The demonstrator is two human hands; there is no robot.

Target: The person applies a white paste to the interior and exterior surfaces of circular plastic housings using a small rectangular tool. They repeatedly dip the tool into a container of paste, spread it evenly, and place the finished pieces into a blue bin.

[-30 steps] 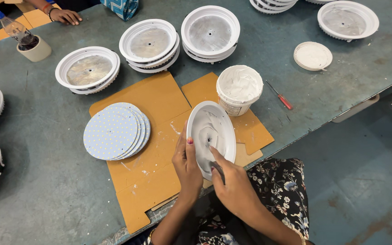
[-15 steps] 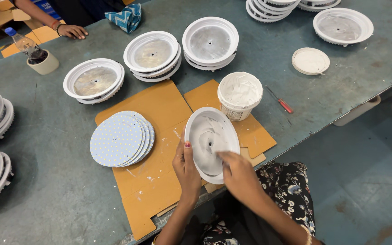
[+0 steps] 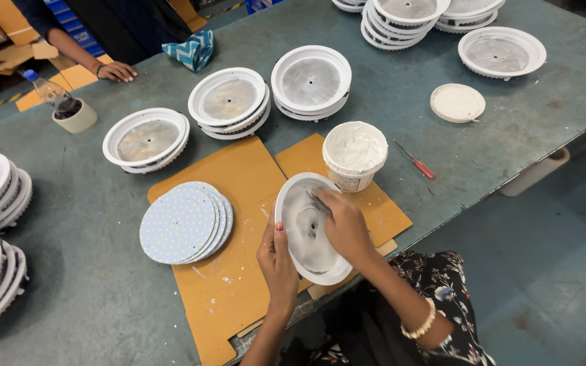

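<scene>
Seen from the head camera, the left hand [image 3: 276,261] grips the rim of a tilted white round housing [image 3: 306,230] over cardboard [image 3: 239,176] on the desk [image 3: 89,298]; the right hand [image 3: 344,224] pinches a small tool inside it, beside a paste tub [image 3: 355,154].

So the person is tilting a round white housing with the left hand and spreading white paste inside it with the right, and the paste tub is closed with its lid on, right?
Not quite. The head view shows the paste tub open, with its lid lying apart on the table. The rest holds: the left hand tilts the housing and the right hand spreads paste inside.
</scene>
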